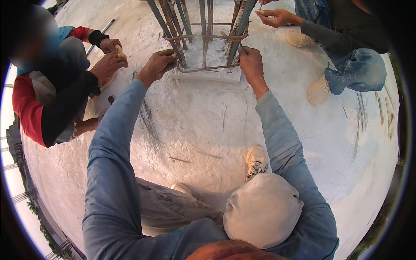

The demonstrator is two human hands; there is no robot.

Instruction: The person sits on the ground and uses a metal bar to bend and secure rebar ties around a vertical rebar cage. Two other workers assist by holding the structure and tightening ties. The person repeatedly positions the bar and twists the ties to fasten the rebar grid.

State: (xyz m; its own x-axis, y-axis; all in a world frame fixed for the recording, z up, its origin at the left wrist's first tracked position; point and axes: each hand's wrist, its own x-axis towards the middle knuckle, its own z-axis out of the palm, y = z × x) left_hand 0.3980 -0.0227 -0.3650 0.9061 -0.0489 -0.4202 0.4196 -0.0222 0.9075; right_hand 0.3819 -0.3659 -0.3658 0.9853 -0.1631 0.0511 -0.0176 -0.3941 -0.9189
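Upright ribbed steel bars [162, 19] rise in a cluster from a low pale concrete base [208, 76]. Two rusty stirrups ring them: an upper stirrup [195, 37] and, just above the base, a lower stirrup [206, 69]. My left hand [159, 65] is closed on the lower stirrup's left corner. At its right corner my right hand [252, 65] is closed too, thumb and fingers by the outer bar. The ring looks roughly level between my hands. My fingertips are partly hidden against the steel.
On the left squats a person in red-and-black sleeves, hands [108, 63] together. To the right, another person's hand [277, 18] pinches something thin. Loose tie wires [149, 125] and more wires [359, 123] lie on the concrete floor. A short rod [180, 160] lies near my shoe [256, 161].
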